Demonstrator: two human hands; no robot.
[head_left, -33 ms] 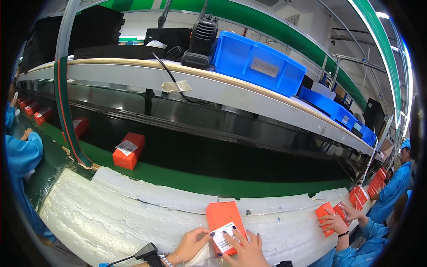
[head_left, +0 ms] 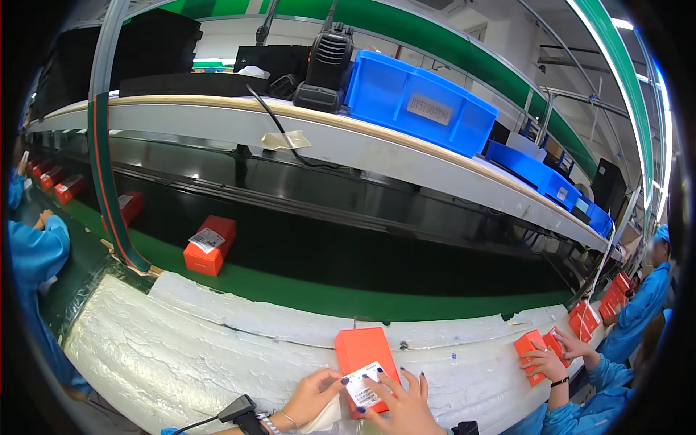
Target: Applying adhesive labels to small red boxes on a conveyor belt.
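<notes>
While both hands are working at the lower centre of the frame, we are noting an orange box (head_left: 365, 357) lying flat on the white foam-covered bench (head_left: 203, 341). Our left hand (head_left: 313, 395) is resting against the box's lower left edge, fingers spread, touching the white label (head_left: 362, 391). Our right hand (head_left: 402, 406) is pressing spread fingertips on that label. Another orange box (head_left: 209, 245) is sitting on the green conveyor belt (head_left: 304, 290), left of centre. A co-worker's hands (head_left: 547, 359) are handling orange boxes at the lower right.
</notes>
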